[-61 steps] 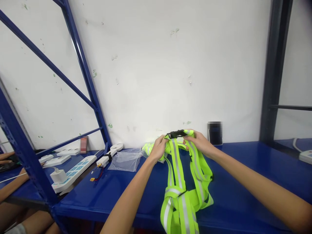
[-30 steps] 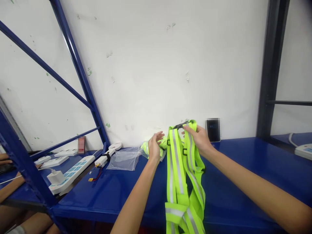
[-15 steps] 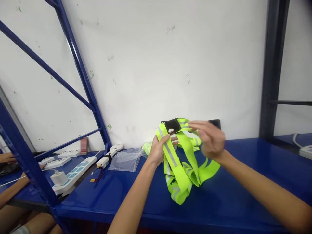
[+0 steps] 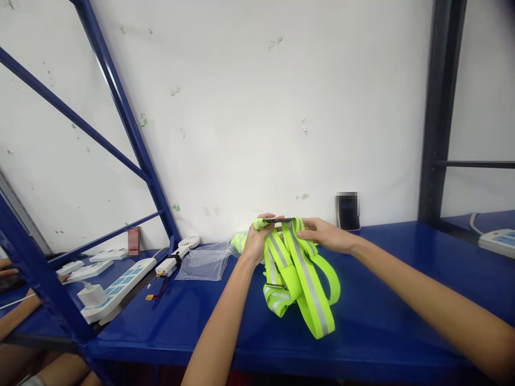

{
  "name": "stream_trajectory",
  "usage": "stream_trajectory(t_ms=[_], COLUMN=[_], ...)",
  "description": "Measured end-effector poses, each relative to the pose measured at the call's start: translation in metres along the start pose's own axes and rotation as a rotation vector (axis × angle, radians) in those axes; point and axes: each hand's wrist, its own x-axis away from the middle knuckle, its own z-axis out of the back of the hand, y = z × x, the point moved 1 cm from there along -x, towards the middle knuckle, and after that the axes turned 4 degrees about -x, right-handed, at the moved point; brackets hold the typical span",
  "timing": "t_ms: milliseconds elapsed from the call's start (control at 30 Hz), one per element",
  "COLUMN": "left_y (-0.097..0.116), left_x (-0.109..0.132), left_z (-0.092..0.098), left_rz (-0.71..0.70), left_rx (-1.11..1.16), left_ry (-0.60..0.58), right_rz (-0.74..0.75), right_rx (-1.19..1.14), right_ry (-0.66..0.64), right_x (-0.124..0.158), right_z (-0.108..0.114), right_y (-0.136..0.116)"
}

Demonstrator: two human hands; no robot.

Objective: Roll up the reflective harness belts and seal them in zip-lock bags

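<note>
A neon-yellow reflective strap harness [image 4: 309,289] with silver stripes hangs in several loops over the blue tabletop, its lower loops close to or on the surface. My left hand [image 4: 256,242] is closed round the straps at the left end of a black buckle [image 4: 279,220]. On the other side, my right hand [image 4: 322,234] grips the straps at the buckle's right end, thumb in front and fingers behind. The buckle lies level between both hands, seen edge-on. Some fingertips are hidden behind the webbing.
Behind my left hand lie a clear plastic bag [image 4: 203,262] and more neon-yellow material [image 4: 238,242]. A small white fan [image 4: 189,245], a power strip [image 4: 120,289] and a blue rack post [image 4: 44,268] stand left. A dark phone-like device [image 4: 348,212] leans on the wall. Another person's arm [image 4: 24,313] shows far left.
My right hand, raised and off the buckle before, has come down left and taken hold of the straps. The buckle has tipped from face-on to edge-on, and the loops have swung together.
</note>
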Motion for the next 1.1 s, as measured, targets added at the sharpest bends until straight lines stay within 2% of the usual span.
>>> stream_trajectory(t_ms=[167, 233, 300, 400, 500, 600, 733, 800, 900, 1000, 1100], left_y=[-0.044, -0.058, -0.067, -0.07, -0.07, -0.078, -0.089, -0.091, -0.091, -0.092, -0.094], left_x=[0.002, 0.008, 0.015, 0.019, 0.017, 0.014, 0.017, 0.02, 0.023, 0.026, 0.028], left_z=[0.013, 0.015, 0.013, 0.007, 0.005, 0.009, 0.018, 0.019, 0.016, 0.012, 0.013], left_rz=[-0.023, 0.052, 0.154, 0.183, 0.131, 0.167, 0.199, 0.205, 0.186, 0.21, 0.26], left_rx=[-0.239, -0.25, -0.165, -0.023, 0.066, 0.08, -0.051, -0.105, -0.017, 0.07, 0.004], left_ry=[0.167, 0.136, 0.057, -0.008, 0.017, 0.058, 0.166, 0.207, 0.183, 0.14, 0.122], right_rz=[0.058, 0.128, 0.174, 0.159, 0.143, 0.178, 0.185, 0.173, 0.179, 0.12, 0.045], right_rx=[0.05, 0.175, 0.284, 0.325, 0.327, 0.34, 0.344, 0.329, 0.228, 0.007, -0.088], right_ry=[0.248, 0.388, 0.495, 0.561, 0.589, 0.566, 0.482, 0.496, 0.514, 0.449, 0.416], right_x=[-0.017, -0.02, -0.021, -0.019, -0.014, -0.009, -0.002, 0.0, 0.0, -0.002, -0.005], right_z=[-0.001, 0.003, 0.006, 0.01, 0.011, 0.006, -0.008, -0.012, -0.013, -0.009, -0.002], right_y=[0.041, 0.057, 0.071, 0.084, 0.088, 0.086, 0.083, 0.084, 0.084, 0.086, 0.088])
